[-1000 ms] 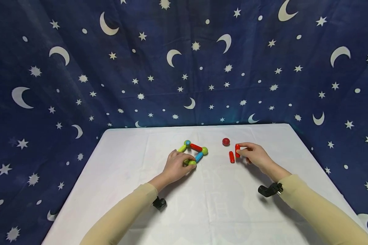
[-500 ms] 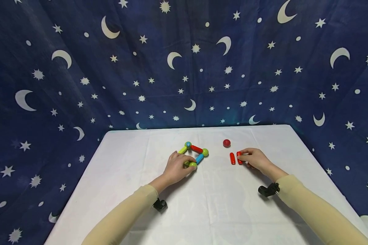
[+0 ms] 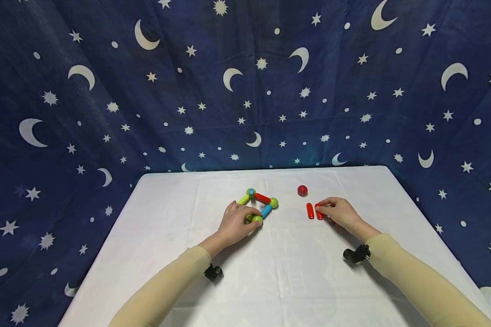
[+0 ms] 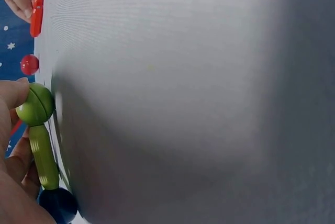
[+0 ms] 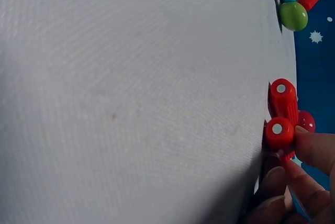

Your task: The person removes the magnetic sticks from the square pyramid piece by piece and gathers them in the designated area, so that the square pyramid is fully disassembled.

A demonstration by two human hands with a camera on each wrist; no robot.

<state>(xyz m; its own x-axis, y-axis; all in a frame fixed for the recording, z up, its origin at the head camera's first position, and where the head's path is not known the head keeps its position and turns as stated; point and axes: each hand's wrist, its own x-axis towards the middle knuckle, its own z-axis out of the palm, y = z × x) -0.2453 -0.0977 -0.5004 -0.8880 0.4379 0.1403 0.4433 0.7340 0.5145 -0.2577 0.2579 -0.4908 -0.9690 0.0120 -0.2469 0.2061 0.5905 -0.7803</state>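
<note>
My left hand (image 3: 236,222) grips a green ball (image 4: 35,104) at the near corner of a magnetic stick-and-ball frame. A yellow-green stick (image 4: 43,156) runs from that ball to a dark blue ball (image 4: 57,204), partly behind my fingers. Further sides are a blue stick (image 3: 266,210) and a red stick (image 3: 263,198), meeting at another green ball (image 3: 273,202). With thumb and fingers, my right hand (image 3: 341,214) pinches a loose red stick (image 5: 280,134) low at the tabletop. Just left of it lies a second red stick (image 3: 310,210), roughly parallel.
Behind the loose sticks sits a red ball (image 3: 302,190). A green ball with a blue top (image 3: 251,192) forms the frame's far corner. The white-covered table (image 3: 303,277) ends at a dark blue curtain (image 3: 204,81) with moons and stars.
My right hand has lowered the red stick toward the near side, down to the tabletop beside the other red stick, then shifted barely. The left hand stays on its green ball.
</note>
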